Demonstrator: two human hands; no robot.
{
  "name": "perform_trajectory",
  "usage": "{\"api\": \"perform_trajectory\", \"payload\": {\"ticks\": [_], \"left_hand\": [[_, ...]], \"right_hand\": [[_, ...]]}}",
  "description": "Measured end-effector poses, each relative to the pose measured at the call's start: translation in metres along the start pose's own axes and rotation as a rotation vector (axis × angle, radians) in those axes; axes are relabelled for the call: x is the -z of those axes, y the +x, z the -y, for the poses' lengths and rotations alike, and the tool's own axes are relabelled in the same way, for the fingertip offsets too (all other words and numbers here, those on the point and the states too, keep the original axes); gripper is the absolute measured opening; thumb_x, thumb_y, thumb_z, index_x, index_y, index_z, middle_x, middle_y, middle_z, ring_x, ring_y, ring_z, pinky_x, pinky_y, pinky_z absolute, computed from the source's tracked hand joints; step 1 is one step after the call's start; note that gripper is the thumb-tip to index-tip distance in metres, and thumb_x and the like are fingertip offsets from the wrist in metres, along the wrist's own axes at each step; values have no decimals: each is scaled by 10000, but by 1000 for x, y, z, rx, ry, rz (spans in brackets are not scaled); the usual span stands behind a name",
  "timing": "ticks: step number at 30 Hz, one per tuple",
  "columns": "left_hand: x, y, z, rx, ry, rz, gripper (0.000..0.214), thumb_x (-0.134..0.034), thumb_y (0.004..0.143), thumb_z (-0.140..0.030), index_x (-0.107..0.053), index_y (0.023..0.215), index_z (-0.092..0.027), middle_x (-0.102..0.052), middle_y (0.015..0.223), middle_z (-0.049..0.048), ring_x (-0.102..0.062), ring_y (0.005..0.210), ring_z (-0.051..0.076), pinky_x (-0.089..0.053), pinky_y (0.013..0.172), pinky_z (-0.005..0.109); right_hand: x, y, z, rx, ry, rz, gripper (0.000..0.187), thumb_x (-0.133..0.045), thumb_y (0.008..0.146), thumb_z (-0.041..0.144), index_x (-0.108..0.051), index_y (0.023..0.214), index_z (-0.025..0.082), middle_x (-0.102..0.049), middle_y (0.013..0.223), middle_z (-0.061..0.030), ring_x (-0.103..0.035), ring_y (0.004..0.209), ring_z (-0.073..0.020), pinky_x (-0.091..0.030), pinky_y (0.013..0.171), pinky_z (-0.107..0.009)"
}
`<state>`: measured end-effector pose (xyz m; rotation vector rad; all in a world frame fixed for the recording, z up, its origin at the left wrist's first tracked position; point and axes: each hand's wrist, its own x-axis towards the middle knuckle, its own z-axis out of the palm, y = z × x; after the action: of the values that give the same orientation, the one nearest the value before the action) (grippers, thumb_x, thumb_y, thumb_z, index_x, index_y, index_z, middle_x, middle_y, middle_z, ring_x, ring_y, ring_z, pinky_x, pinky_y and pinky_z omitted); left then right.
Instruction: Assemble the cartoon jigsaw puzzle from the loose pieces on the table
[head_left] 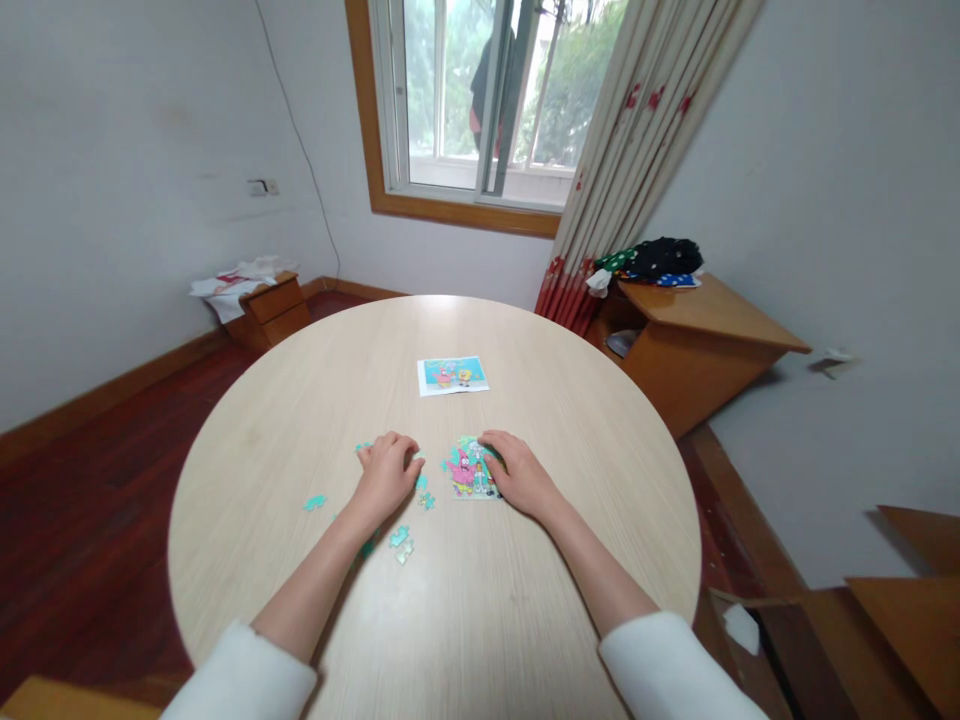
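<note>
A partly joined jigsaw puzzle (466,472) with a pink starfish character lies flat on the round table (480,610). My right hand (519,475) rests at its right side, thumb and fingers apart over its edge and covering part of the picture. To the left, my left hand (386,475) is over loose pieces, its fingers bent and apart; anything under the palm is hidden. A turquoise puzzle piece (315,502) lies alone farther left. Nearer to me are another turquoise piece (399,537) and a pale piece (404,552). A small piece (427,500) sits between hand and puzzle.
Beyond the puzzle lies a picture sheet (455,375) with cartoon characters. A wooden cabinet (712,310) with dark cloth (666,258) on it stands at the right. A small drawer unit (279,310) is at the back left. The window (487,100) and curtain (637,130) are behind.
</note>
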<state>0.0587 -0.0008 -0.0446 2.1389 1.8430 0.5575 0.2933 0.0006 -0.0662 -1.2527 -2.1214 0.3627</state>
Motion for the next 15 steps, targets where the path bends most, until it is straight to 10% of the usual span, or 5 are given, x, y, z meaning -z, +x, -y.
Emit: {"api": "perform_trajectory", "payload": {"ticks": [15], "left_hand": [[3,3,1,22,23,7,116,-566,826,-276,-597,878,-177,-642,962,88,-546,994,276,-334,848,422]], "right_hand": [[1,2,-3,-24,63,5,249,-476,885,214,-599,1102,200,-633,1175,-104,-570,1123,-216,-426,992,-436]]}}
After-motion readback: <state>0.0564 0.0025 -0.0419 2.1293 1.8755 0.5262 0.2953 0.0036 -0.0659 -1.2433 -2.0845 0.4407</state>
